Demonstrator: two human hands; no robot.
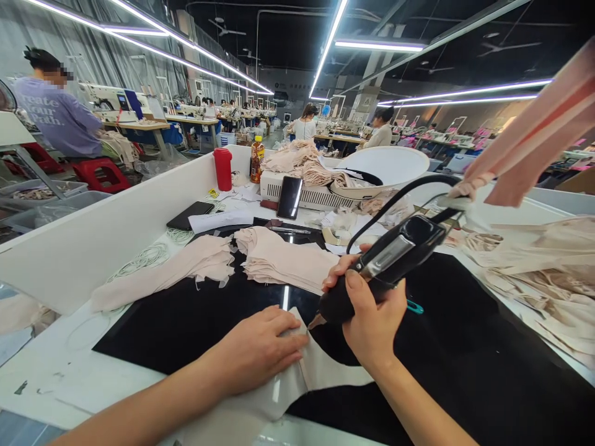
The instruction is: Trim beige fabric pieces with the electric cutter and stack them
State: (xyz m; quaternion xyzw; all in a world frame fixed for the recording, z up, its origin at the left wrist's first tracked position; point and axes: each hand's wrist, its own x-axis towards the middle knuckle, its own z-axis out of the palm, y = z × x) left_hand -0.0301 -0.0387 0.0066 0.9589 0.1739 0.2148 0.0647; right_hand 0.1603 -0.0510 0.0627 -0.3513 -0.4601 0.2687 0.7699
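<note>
My right hand (369, 316) is closed round a black corded hand tool (385, 263), its tip pointing down at a pale piece of fabric (320, 368) on the glossy black work surface (465, 347). My left hand (260, 347) lies flat with fingers stretched out, pressing the same fabric piece down just left of the tool tip. The tool's black cable (400, 195) arcs up and to the right. Stacks of beige cut fabric pieces (283, 257) lie just beyond my hands.
A white partition wall (93, 241) borders the left side. At the back stand a red cup (223, 168), a drink bottle (256, 159), a phone (289, 197) leaning on a white box, and a white bowl-shaped lamp (390, 164). More beige fabric (543, 272) is heaped at right. Other people sit at sewing stations behind.
</note>
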